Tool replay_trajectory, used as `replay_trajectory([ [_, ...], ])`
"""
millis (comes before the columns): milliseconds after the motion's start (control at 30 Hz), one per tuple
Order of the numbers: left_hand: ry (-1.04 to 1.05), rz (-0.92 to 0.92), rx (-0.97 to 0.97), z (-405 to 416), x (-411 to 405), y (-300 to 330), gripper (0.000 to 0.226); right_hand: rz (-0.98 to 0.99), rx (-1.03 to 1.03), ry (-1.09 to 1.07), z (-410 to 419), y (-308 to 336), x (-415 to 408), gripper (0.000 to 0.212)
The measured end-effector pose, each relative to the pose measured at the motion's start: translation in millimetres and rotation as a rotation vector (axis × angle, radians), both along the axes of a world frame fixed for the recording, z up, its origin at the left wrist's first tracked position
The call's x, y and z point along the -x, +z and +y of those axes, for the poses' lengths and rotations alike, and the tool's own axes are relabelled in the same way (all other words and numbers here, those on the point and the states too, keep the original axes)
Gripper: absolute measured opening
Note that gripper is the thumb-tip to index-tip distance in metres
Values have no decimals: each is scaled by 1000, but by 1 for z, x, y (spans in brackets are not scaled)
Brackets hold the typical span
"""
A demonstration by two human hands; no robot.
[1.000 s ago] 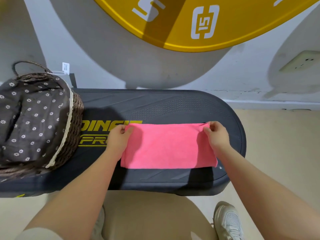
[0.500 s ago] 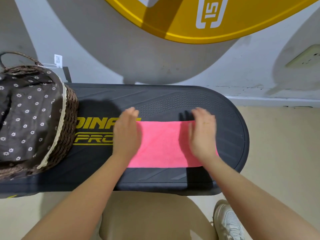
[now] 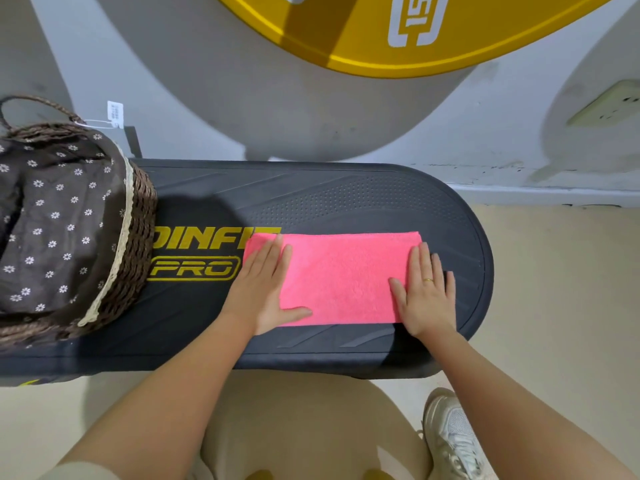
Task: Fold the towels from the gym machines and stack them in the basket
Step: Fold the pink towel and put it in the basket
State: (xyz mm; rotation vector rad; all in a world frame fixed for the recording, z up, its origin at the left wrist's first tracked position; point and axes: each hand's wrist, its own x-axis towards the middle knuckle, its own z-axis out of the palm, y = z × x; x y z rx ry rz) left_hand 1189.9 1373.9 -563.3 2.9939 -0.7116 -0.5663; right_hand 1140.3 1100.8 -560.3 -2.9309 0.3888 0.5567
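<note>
A pink towel (image 3: 343, 277), folded into a flat rectangle, lies on the black platform (image 3: 311, 199) of a gym machine, slightly toward three o'clock of the platform's middle, its near edge close to the platform's six o'clock rim. The left hand (image 3: 261, 289) lies flat on the towel's nine o'clock end, fingers straight and together, thumb spread along the near edge; its grip is spread, pinching nothing. The right hand (image 3: 424, 292) lies flat on the three o'clock end, fingers straight and slightly fanned, a ring on one finger, grip likewise spread. At nine o'clock of the towel, well apart, a woven basket (image 3: 138, 244) with a brown flowered liner (image 3: 59, 223) stands on the platform, beside yellow lettering (image 3: 197, 254). A yellow disc (image 3: 398, 32) hangs at twelve o'clock.
</note>
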Motion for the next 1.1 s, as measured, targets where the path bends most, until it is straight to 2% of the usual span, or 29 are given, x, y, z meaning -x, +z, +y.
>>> replay_trajectory([
  [100, 72, 15, -6, -17, 3, 11, 121, 34, -51, -120, 4, 18, -4, 65],
  [233, -35, -35, 156, -46, 2, 23, 98, -91, -227, -371, 14, 38, -18, 53],
  [300, -129, -26, 151, -61, 2, 27, 86, -54, -327, -565, 15, 40, -25, 48],
  [400, -83, 59, 113, -77, 2, 27, 84, 31, -407, -711, 11, 38, -31, 40],
  [533, -50, 110, 71, -81, 2, 21, 111, 46, -620, -631, 5, 52, -30, 19],
  [667, -51, 149, 88, -80, 3, 14, 118, -19, -663, -372, 14, 76, -31, 28],
  [700, -45, 171, 139, -77, 3, 14, 113, -31, -682, -321, 21, 82, -32, 33],
  [767, 26, 213, 345, -69, 0, 17, 87, -35, -752, -239, 40, 90, -34, 44],
  [867, 362, 236, 778, -51, -4, 27, 43, -36, -798, -166, 76, 84, -39, 62],
  [967, 748, 460, 1163, -37, 0, 55, 29, -26, -752, -208, 113, 78, -41, 65],
  [1033, 843, 498, 1263, -30, 5, 64, 29, -21, -760, -225, 133, 76, -40, 65],
  [1100, 912, 506, 1322, -24, 11, 64, 25, 65, -820, -177, 151, 76, -35, 74],
])
